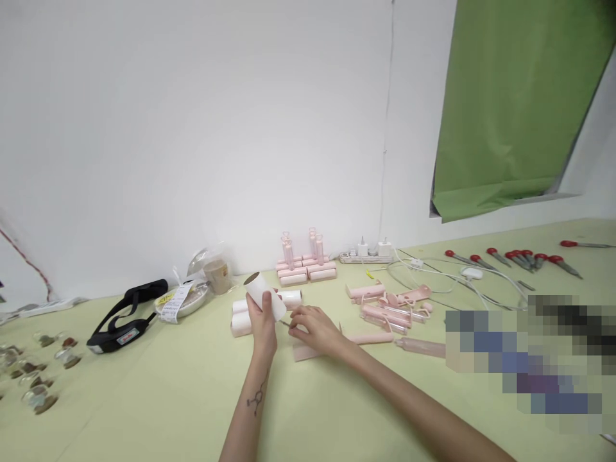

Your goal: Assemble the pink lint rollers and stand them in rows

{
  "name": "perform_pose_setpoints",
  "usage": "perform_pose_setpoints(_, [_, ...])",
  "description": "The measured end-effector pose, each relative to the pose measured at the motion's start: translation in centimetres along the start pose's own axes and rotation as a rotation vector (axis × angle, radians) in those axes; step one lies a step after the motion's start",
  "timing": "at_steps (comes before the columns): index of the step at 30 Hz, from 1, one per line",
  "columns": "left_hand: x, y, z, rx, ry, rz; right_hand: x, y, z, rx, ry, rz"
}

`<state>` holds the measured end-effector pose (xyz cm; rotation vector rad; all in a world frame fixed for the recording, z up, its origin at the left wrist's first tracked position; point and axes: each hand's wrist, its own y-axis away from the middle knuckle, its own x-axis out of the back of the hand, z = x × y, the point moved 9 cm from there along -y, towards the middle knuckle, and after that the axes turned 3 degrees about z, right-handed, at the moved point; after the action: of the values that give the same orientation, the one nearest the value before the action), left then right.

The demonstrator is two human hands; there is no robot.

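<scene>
My left hand [262,321] is closed around a white lint roller refill [264,296], tilted with its open brown core toward the upper left. Close to the roll's lower end, the fingers of my right hand [312,328] are pinched together. A thin dark sliver shows at those fingertips, too small to name. More white refill rolls [242,321] lie behind and beside my left hand. Under my right hand and wrist rests a pink lint roller cover [308,350], partly hidden. Just beyond my right forearm is another pink piece [370,337].
Assembled pink lint rollers [308,273] stand by the wall. Pink roller parts [389,311] lie at right, near a power strip [366,258], cables and red-handled tools [522,258]. At left are a black strap [118,321], a wrapped bowl [185,301], a cup [218,274] and small glass jars [41,394].
</scene>
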<state>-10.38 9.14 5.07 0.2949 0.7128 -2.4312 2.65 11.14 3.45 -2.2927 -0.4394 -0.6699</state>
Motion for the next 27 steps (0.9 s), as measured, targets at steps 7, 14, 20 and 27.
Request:
perform_pose_setpoints(7, [-1.7, 0.7, 2.9, -0.179, -0.393, -0.302, 9.4, 0.7, 1.9, -0.134, -0.297, 0.381])
perform_pose_setpoints(14, [-6.7, 7.9, -3.4, -0.21, -1.16, -1.054, 15.0, 6.8, 3.8, -0.233, -0.209, 0.369])
perform_pose_setpoints(20, [-4.0, 7.6, -2.6, -0.157, -1.141, -0.969, 13.0, 8.8, 4.9, -0.246, 0.286, 0.08])
perform_pose_setpoints(27, [-0.7, 8.0, -1.9, -0.069, -1.04, -0.88, 7.5, 8.0, 6.2, -0.103, 0.544, -0.208])
